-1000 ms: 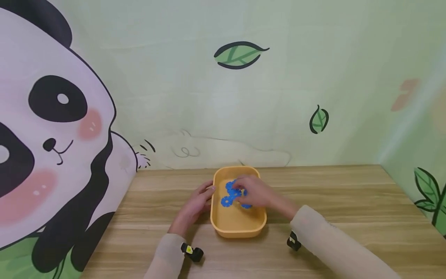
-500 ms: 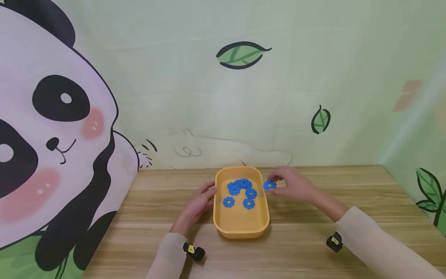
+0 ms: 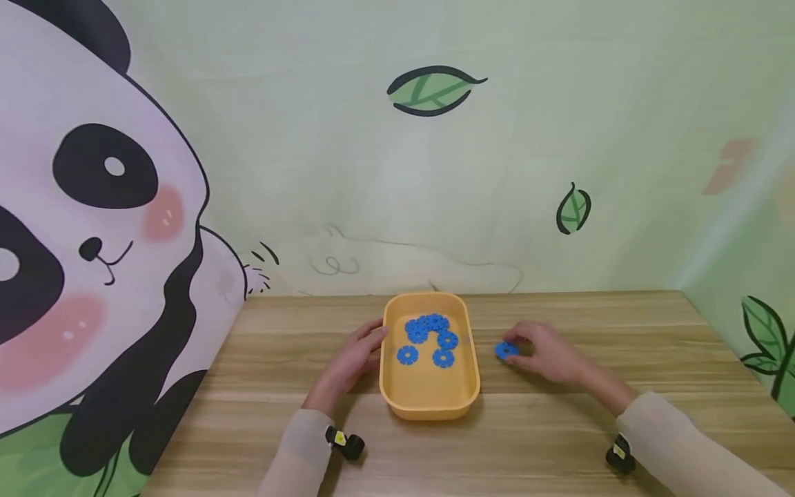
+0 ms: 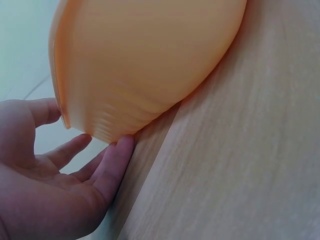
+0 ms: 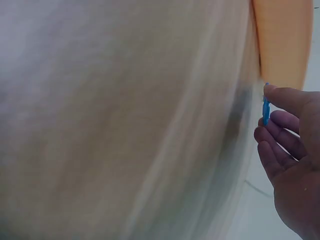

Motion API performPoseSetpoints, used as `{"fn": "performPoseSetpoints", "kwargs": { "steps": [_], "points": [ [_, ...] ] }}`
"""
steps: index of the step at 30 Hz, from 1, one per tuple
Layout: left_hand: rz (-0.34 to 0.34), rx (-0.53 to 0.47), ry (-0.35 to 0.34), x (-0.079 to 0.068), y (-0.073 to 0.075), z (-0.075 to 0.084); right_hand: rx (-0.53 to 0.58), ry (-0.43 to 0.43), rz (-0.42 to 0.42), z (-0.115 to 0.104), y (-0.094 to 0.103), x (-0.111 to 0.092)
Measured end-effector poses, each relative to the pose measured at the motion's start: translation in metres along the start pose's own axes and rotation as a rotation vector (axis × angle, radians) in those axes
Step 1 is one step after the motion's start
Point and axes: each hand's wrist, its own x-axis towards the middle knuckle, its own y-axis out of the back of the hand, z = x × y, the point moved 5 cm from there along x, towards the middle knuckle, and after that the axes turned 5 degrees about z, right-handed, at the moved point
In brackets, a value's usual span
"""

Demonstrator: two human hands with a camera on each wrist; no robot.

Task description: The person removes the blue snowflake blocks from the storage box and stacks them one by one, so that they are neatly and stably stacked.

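A yellow plastic tray (image 3: 428,414) stands on the table, holding several flat blue notched discs (image 3: 407,355) with holes in their centres. At its left side, my left hand (image 3: 350,362) has its thumb at the rim and fingertips against the outer wall. In the left wrist view, those fingers (image 4: 115,162) are loosely extended along the tray's ribbed corner (image 4: 107,122). Right of the tray, my right hand (image 3: 549,352) pinches one blue notched disc (image 3: 506,351) between thumb and fingers. The right wrist view shows this disc (image 5: 266,105) edge-on.
The wooden table (image 3: 298,317) meets a pale green backdrop (image 3: 310,138) at its far edge. A large printed panda (image 3: 124,235) covers the left of the backdrop. Black wrist cameras (image 3: 346,442) sit at both cuffs.
My right hand has come out of the tray with a blue notched disc and moved right, then lower toward the table. My left hand has stayed at the tray's left side.
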Motion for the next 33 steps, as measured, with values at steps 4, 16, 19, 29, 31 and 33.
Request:
{"fn": "performPoseSetpoints", "kwargs": {
  "steps": [4,16,19,29,31,33],
  "points": [
    [-0.005,0.004,-0.004,-0.001,0.001,0.001,-0.035,0.027,0.000,0.003,-0.002,-0.004],
    [0.003,-0.013,-0.005,-0.001,0.000,0.000,-0.101,0.091,0.030,0.000,-0.005,-0.010],
    [0.008,-0.015,-0.003,0.000,0.000,0.000,-0.121,0.114,0.038,-0.001,-0.004,-0.010],
    [0.042,0.019,0.001,0.001,0.001,0.001,-0.082,0.079,-0.098,-0.018,0.008,0.005],
    [0.050,0.027,0.001,0.001,0.002,0.001,-0.062,0.056,-0.096,-0.028,0.012,0.012],
    [0.057,0.041,-0.001,-0.001,0.002,0.002,-0.059,0.036,-0.072,-0.041,0.016,0.020]
  ]
}}
